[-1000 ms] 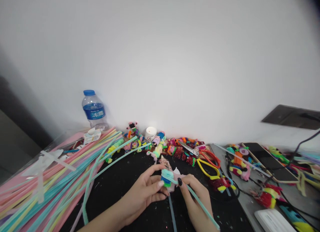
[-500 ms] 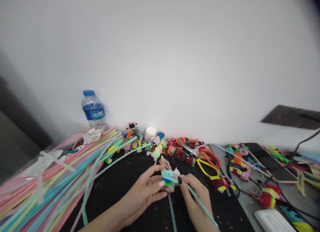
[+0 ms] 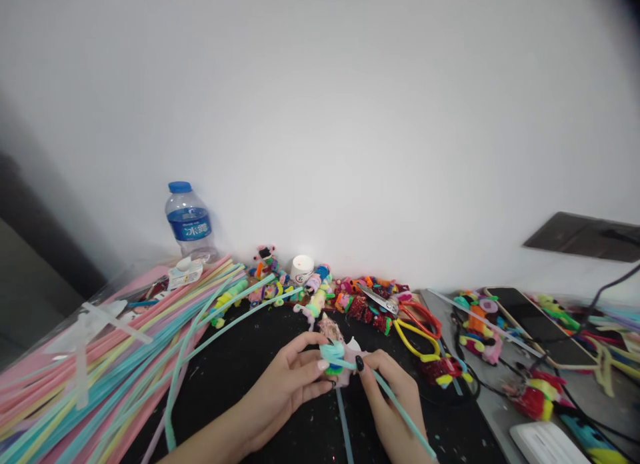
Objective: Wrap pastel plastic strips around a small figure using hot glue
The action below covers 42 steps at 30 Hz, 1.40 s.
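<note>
My left hand (image 3: 283,391) pinches a small pipe-cleaner figure (image 3: 334,355) with teal, blue and green coils, held just above the black mat (image 3: 240,371). My right hand (image 3: 393,404) grips a long teal pipe cleaner (image 3: 400,411) whose end is wound around the figure; the stem runs down to the lower right. The two hands meet at the figure, fingertips touching it from both sides.
A big pile of pastel pipe cleaners (image 3: 100,371) lies at the left. A water bottle (image 3: 189,222) and a small white jar (image 3: 302,268) stand by the wall. Finished figures (image 3: 360,297), scissors (image 3: 400,311), a phone (image 3: 530,324) and cables lie to the right.
Both hands stay at the figure with only slight finger shifts as the teal pipe cleaner is wound around it; the view has dropped a little.
</note>
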### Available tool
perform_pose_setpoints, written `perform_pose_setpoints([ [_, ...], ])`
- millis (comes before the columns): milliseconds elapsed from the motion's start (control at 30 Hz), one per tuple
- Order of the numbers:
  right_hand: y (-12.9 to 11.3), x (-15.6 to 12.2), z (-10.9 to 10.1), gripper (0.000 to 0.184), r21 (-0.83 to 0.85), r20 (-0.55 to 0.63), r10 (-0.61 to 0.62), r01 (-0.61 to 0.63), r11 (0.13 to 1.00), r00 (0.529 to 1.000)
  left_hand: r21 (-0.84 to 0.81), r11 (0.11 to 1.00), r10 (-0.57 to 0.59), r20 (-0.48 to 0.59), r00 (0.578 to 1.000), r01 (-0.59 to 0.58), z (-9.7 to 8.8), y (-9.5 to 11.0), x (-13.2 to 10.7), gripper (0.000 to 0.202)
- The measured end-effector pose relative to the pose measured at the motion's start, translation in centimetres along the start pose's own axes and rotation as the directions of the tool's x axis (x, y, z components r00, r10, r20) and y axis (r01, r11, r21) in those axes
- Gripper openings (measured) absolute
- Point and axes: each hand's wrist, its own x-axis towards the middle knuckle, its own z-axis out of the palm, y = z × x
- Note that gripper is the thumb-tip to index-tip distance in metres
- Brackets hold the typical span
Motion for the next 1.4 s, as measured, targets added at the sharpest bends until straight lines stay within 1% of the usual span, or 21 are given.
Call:
perform_pose_setpoints([
  [200,0.0,-0.1,0.1,0.025,0.022,-0.009,-0.009,0.009,1.000,1.000,0.001,1.000,-0.021,-0.013,1.000,0.021,0.0,0.0,0.1,0.026],
  [400,0.2,-0.1,0.2,0.025,0.020,-0.006,-0.017,0.017,1.000,1.000,-0.021,0.997,-0.067,0.050,0.997,0.068,0.3,0.2,-0.1,0.029],
  [600,-0.1,-0.2,0.1,0.026,0.023,0.020,-0.060,0.059,0.998,0.998,0.044,0.999,-0.030,0.051,0.998,0.028,0.2,-0.2,0.2,0.039],
  [700,-0.3,-0.2,0.2,0.026,0.020,0.012,-0.083,0.083,0.996,0.996,0.074,0.997,-0.010,0.057,0.998,0.005,0.1,-0.5,0.3,0.037],
  [833,-0.3,-0.2,0.2,0.026,0.031,-0.006,-0.082,0.082,0.996,0.997,0.080,0.997,-0.020,0.061,0.998,0.015,0.3,-0.4,0.2,0.035],
  [1167,-0.3,-0.2,0.1,0.028,-0.013,0.038,-0.101,0.102,0.995,0.994,0.089,0.994,-0.065,0.090,0.994,0.057,0.7,-0.5,-0.2,0.033],
  [1300,-0.6,-0.2,0.1,0.026,0.022,0.056,-0.100,0.099,0.995,0.993,0.087,0.993,-0.083,0.093,0.992,0.075,0.6,-0.6,-0.2,0.031],
  [1400,-0.9,-0.1,0.1,0.023,0.073,0.038,-0.102,0.099,0.992,0.994,0.071,0.995,-0.070,0.079,0.994,0.064,0.6,-0.5,-0.2,0.030],
])
